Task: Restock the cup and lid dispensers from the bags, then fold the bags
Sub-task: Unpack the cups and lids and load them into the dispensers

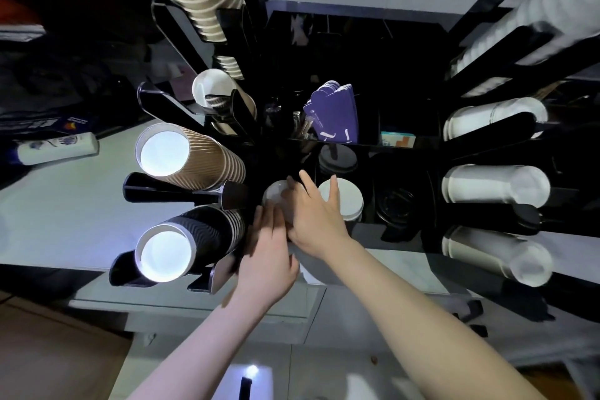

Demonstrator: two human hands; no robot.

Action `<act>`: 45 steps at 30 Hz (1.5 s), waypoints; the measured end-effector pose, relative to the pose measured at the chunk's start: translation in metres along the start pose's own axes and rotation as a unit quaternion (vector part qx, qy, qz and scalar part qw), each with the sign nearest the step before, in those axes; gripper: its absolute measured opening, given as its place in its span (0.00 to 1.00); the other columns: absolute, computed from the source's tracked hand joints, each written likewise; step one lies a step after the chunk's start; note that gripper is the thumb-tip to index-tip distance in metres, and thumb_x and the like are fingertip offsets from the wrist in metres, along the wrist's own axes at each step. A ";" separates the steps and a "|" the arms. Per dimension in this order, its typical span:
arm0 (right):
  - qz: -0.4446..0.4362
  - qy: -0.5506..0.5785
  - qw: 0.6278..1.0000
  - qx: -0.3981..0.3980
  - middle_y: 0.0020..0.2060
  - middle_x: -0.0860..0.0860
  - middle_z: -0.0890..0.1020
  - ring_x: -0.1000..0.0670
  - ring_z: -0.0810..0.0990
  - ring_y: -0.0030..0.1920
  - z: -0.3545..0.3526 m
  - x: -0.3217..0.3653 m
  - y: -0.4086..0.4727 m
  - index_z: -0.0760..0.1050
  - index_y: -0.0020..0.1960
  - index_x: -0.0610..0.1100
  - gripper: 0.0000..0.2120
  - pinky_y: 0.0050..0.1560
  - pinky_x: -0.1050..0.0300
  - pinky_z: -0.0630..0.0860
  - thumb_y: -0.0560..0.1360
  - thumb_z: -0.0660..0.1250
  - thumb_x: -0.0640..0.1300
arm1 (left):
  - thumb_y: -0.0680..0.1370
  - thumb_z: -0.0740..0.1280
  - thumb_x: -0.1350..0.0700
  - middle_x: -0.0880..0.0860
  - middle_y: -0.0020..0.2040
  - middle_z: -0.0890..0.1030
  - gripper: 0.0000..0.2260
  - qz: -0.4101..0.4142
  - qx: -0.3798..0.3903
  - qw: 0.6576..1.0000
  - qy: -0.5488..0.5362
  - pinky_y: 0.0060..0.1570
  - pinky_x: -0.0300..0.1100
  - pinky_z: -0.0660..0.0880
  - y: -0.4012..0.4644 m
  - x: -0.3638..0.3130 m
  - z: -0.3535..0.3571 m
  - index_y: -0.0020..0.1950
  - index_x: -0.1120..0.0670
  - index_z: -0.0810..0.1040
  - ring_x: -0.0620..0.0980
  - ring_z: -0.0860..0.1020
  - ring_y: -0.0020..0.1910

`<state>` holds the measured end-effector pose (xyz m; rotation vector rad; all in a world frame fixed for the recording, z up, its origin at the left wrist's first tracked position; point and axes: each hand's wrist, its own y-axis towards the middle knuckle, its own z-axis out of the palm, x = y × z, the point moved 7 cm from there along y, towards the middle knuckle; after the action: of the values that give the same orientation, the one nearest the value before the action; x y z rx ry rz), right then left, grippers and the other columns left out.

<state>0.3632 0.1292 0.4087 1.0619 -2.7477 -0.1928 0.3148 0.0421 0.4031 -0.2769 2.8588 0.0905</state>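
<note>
— How can the lids be described?

— A stack of pale, translucent lids (276, 196) is seen in the left compartment of the black dispenser (402, 146), at the near edge of the table (65, 204). A stack of white lids (349, 201) is held in the next compartment to the right, and dark lids (337, 159) are stored just behind that. Brown ribbed cups (191, 157) and black ribbed cups (185, 237) are laid on their sides in the racks to the left, open mouths turned outward; white cups (493, 183) are racked on the right.

— What is hard to make out?

— The pale stack is blurred and half covered by both hands, so its height cannot be told. The compartment right of the white lids is too dark to be read clearly. The topmost cup sleeves are cut off by the frame.

— And the fingers?

— The left hand (269, 247) is laid against the near side of the pale stack, fingers straight and together. The right hand (315, 217) is spread over the stack's right side, fingers extended, the thumb reaching toward the white lids. Nothing is seen to be gripped by either hand.
</note>
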 end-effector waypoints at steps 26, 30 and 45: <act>-0.015 0.290 0.910 -0.295 0.50 0.57 0.82 0.64 0.75 0.51 -0.231 -0.001 0.042 0.81 0.55 0.47 0.11 0.52 0.77 0.67 0.74 0.66 0.42 | 0.75 0.64 0.50 0.58 0.78 0.49 0.35 0.043 -0.255 0.965 -0.034 0.68 0.56 0.62 0.032 -0.048 -0.204 0.77 0.53 0.51 0.60 0.55 0.75; -0.038 0.321 0.905 -0.278 0.49 0.57 0.82 0.62 0.77 0.50 -0.259 0.018 0.065 0.80 0.56 0.49 0.11 0.51 0.77 0.67 0.73 0.68 0.43 | 0.75 0.64 0.51 0.57 0.73 0.63 0.31 0.018 -0.308 0.950 -0.042 0.66 0.51 0.63 0.039 -0.015 -0.257 0.76 0.52 0.57 0.57 0.59 0.72; -0.082 0.371 0.907 -0.182 0.64 0.53 0.74 0.50 0.72 0.65 -0.291 0.085 0.154 0.63 0.71 0.53 0.43 0.63 0.46 0.72 0.61 0.78 0.46 | 0.61 0.78 0.50 0.38 0.59 0.76 0.38 0.154 -0.280 0.860 -0.398 0.56 0.42 0.73 0.111 0.074 -0.319 0.66 0.42 0.64 0.39 0.75 0.60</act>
<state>0.2657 0.1699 0.7317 0.9902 -1.8552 -0.2492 0.1404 0.1100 0.6945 0.1085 1.9560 0.8840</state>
